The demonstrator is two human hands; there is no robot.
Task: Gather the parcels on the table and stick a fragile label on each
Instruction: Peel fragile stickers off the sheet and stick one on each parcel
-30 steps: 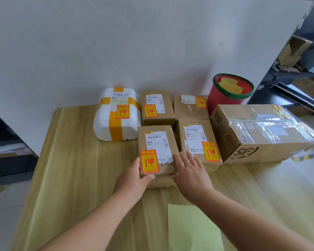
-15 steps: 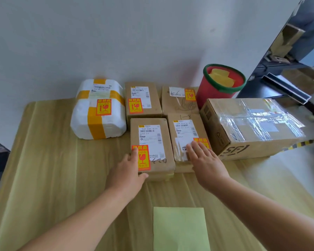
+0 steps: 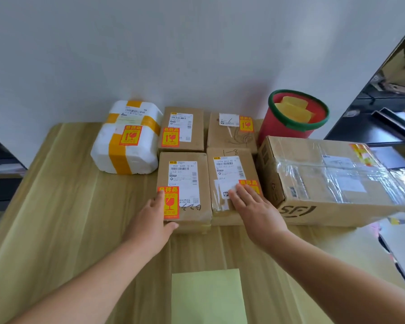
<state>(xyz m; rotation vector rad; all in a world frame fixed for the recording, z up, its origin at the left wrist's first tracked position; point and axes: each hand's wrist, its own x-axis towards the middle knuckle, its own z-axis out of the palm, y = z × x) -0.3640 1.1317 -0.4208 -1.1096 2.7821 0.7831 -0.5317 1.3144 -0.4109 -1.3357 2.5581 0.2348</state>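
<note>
Several parcels stand grouped at the back of the wooden table (image 3: 56, 218), each with an orange fragile label. My left hand (image 3: 153, 218) rests against the near-left corner of the front-left brown box (image 3: 185, 178), thumb on its front edge, fingers by its label (image 3: 168, 202). My right hand (image 3: 255, 211) lies flat, fingers spread, on the front-right brown box (image 3: 232, 169), partly covering that box's label. Behind them are two more brown boxes (image 3: 182, 129) (image 3: 229, 134) and a white foam parcel (image 3: 126, 139) with yellow tape. A large taped carton (image 3: 332, 178) sits to the right.
A red bucket with a green rim (image 3: 295, 115) holding yellow sheets stands against the wall behind the carton. A pale green sheet (image 3: 208, 295) lies at the near table edge between my arms. Dark shelving (image 3: 388, 108) is at the right.
My right hand moved from the front-left box onto the front-right box and now covers part of its label. My left hand stayed at the front-left box's corner. The view shifted a little.
</note>
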